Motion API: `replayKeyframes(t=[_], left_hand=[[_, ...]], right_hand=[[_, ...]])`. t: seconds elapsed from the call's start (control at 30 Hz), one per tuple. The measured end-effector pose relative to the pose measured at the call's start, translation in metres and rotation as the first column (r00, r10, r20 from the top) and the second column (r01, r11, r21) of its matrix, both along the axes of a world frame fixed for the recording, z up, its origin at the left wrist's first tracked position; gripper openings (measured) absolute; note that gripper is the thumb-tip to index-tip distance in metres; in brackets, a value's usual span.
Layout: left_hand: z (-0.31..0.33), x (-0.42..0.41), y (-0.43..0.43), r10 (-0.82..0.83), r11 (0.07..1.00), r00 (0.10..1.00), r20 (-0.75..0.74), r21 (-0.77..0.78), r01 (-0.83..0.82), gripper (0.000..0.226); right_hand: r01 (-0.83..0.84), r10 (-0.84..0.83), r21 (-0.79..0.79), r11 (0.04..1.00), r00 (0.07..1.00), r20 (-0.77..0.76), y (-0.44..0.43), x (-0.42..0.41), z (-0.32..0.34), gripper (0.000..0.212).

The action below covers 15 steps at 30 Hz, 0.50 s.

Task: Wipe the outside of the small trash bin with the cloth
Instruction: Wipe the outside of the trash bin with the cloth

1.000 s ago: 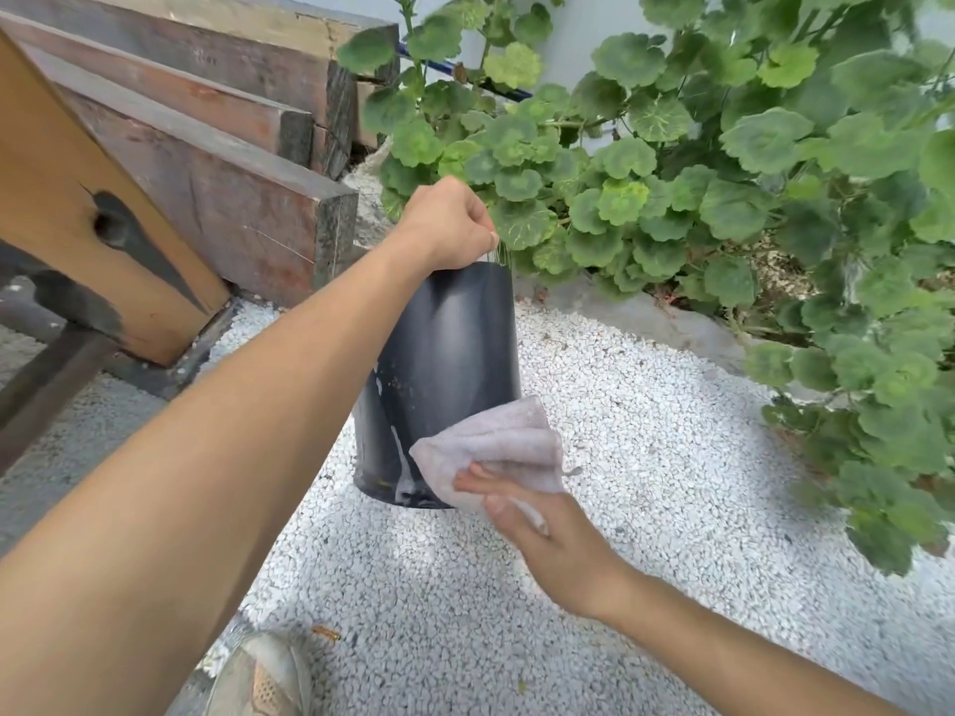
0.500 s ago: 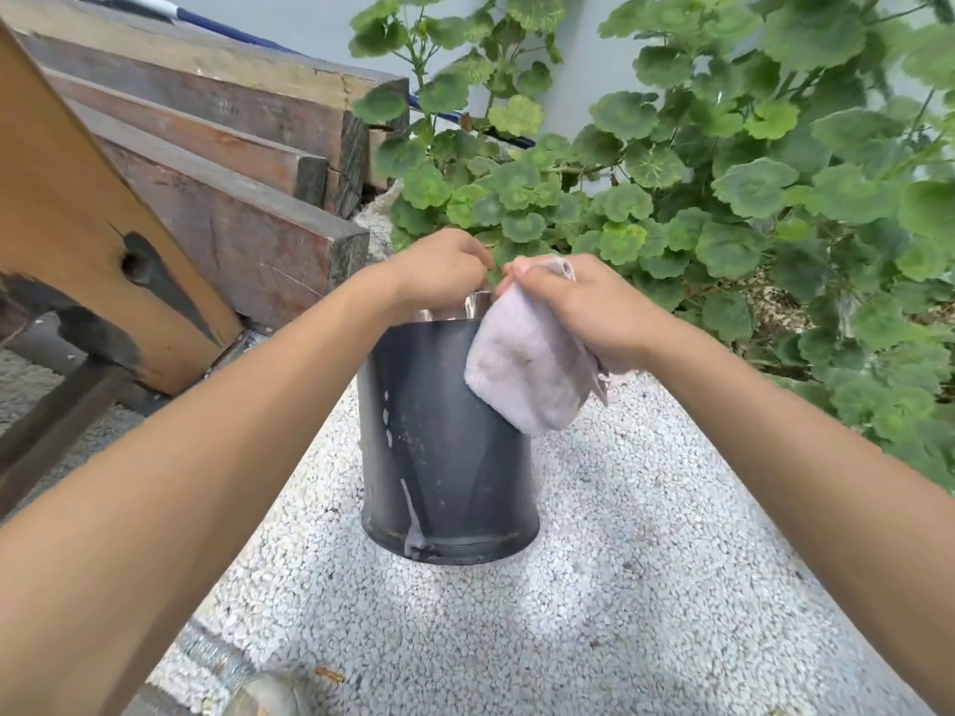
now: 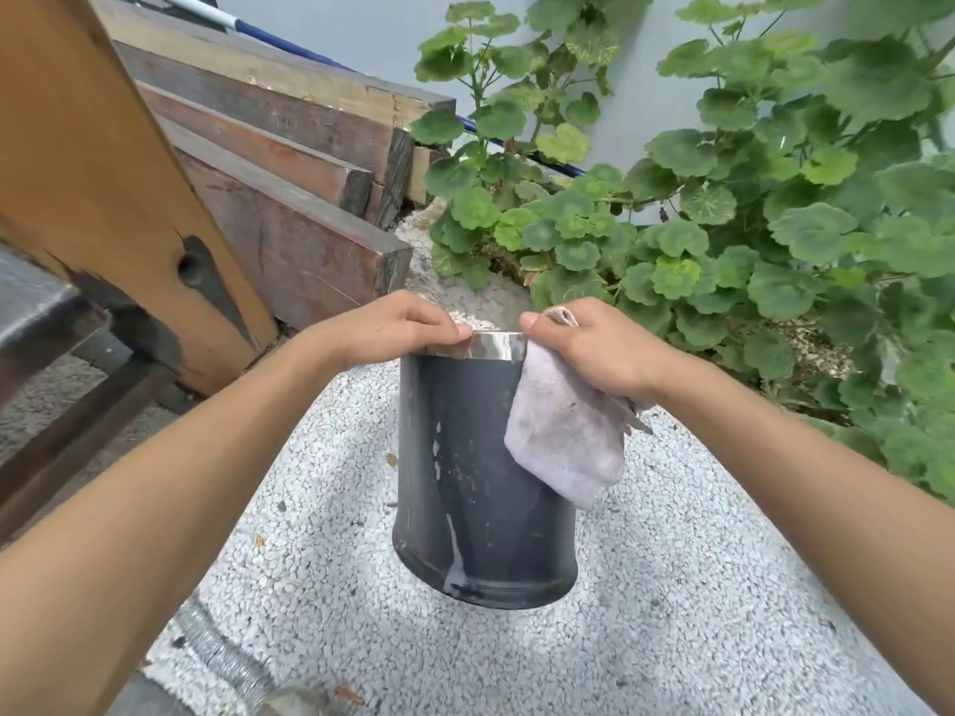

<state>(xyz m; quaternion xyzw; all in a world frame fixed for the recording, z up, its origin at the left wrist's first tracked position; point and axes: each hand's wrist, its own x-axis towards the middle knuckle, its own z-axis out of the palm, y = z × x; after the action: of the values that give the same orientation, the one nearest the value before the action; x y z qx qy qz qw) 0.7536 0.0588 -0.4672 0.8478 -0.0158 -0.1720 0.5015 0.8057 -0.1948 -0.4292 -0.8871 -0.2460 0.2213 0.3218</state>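
A small dark grey trash bin (image 3: 465,478) with a shiny metal rim and pale streaks down its side hangs just above the gravel. My left hand (image 3: 398,325) grips its rim on the left. At the rim's right side is my right hand (image 3: 594,348), closed on a pale pink cloth (image 3: 563,436). The cloth hangs down over the bin's upper right side.
White gravel (image 3: 672,586) covers the ground below. Stacked wooden beams (image 3: 289,162) and a slanted wooden board (image 3: 103,162) lie at the left. Leafy green plants (image 3: 723,209) fill the right and back. A ribbed metal hose (image 3: 222,658) lies at the bottom left.
My right hand has carried the cloth from the bin's lower side up to the rim. The bin now sits lower and more centred in view.
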Motion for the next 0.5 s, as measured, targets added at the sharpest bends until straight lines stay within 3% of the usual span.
replayKeyframes(t=[0.13, 0.33, 0.5], left_hand=[[-0.002, 0.000, 0.004, -0.025, 0.999, 0.999, 0.035, -0.024, 0.026, 0.014], [0.025, 0.000, -0.019, -0.108, 0.993, 0.987, 0.119, -0.039, 0.113, 0.014], [0.061, 0.015, -0.058, -0.088, 0.993, 0.988, 0.126, 0.087, 0.077, 0.014]], right_hand=[[0.041, -0.037, 0.064, 0.997, 0.998, -0.051, -0.017, -0.001, -0.001, 0.054], [0.121, -0.099, 0.152, 0.981, 0.985, -0.143, -0.049, 0.003, 0.018, 0.047], [0.124, -0.120, 0.082, 0.989, 0.992, -0.043, -0.074, 0.014, 0.036, 0.048]])
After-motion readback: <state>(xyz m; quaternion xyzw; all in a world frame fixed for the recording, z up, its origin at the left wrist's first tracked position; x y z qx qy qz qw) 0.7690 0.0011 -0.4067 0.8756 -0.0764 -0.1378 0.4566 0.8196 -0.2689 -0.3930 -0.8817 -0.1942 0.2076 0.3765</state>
